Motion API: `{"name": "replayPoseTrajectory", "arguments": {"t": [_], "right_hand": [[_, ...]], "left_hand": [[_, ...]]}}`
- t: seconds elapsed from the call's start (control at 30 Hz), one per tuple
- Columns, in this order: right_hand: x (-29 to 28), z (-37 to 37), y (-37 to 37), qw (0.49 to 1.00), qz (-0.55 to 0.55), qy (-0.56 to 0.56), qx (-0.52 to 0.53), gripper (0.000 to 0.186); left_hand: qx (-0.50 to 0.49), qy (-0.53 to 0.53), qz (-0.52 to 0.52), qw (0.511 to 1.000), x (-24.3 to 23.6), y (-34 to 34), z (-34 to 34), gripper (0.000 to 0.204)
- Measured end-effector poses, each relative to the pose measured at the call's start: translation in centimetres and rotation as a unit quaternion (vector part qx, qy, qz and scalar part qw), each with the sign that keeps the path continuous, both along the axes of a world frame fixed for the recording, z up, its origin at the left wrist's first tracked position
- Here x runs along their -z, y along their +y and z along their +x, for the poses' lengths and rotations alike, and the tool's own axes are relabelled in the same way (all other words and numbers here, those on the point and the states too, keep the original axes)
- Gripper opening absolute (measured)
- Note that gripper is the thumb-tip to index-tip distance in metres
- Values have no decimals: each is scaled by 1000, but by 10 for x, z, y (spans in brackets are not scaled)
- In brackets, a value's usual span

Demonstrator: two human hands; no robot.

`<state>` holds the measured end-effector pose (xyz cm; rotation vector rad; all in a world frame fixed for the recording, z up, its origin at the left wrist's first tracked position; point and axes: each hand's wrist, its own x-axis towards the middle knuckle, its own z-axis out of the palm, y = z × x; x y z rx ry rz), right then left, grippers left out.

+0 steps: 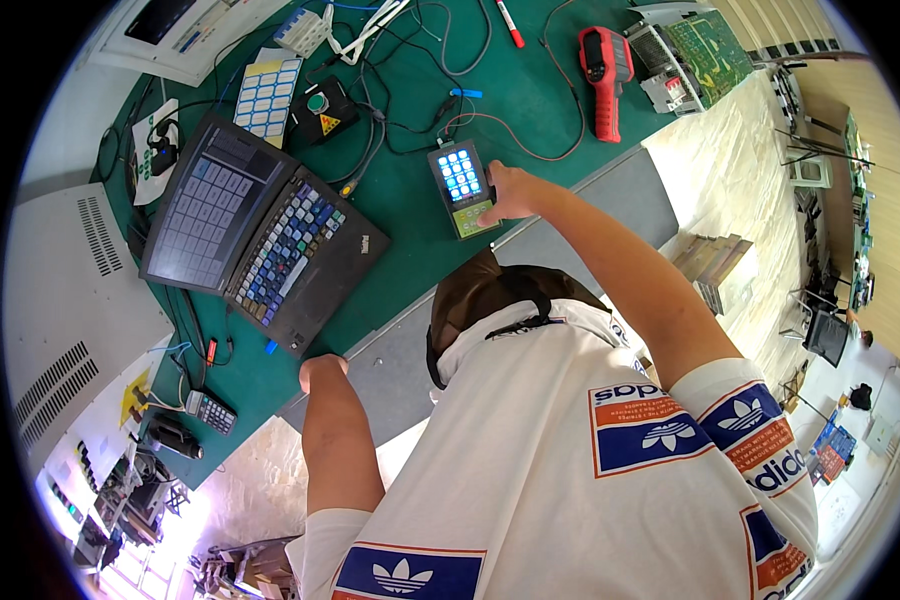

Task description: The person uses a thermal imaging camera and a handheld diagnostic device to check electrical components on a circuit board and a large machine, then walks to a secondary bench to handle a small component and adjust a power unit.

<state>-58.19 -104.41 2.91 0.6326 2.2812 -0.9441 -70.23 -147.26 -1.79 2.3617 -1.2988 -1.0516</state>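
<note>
My right hand (pixel 510 192) grips the right side of a handheld device (pixel 458 178) with a lit screen of icons, its thumb over the green keypad at the lower end. The device lies on the green bench mat with leads running from its top. My left hand (pixel 323 370) rests at the bench's near edge, just below the open black laptop (pixel 310 280); its fingers are mostly hidden. The laptop's screen (pixel 210 205) shows a grid.
A red-and-black instrument (pixel 606 85), a green circuit board (pixel 705 55), a label sheet (pixel 268 100), a black box (pixel 322 110), tangled cables (pixel 390 85) and a calculator (pixel 210 412) share the bench. A grey cabinet (pixel 65 310) stands left. A chair (pixel 825 335) is at far right.
</note>
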Motion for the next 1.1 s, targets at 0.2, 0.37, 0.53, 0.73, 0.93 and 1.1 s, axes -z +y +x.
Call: {"name": "replayPoseTrajectory", "arguments": {"t": [0.2, 0.37, 0.53, 0.73, 0.93, 1.1], "right_hand": [[10, 3, 2, 1000, 7, 16, -2, 89], [6, 2, 1, 1000, 3, 9, 5, 89], [-2, 0, 0, 1000, 0, -4, 7, 89], [-2, -1, 1, 1000, -9, -20, 6, 88], [5, 3, 0, 1000, -1, 13, 8, 92], [6, 4, -4, 1000, 17, 15, 6, 96]], "left_hand": [[-8, -2, -2, 1000, -6, 6, -1, 34], [19, -24, 2, 1000, -6, 5, 0, 32], [26, -32, 1, 999, -3, 3, 0, 32], [14, -2, 6, 1000, -1, -1, 0, 33], [-1, -2, 18, 1000, -3, 1, -2, 34], [22, -33, 13, 999, -3, 6, -2, 34]]}}
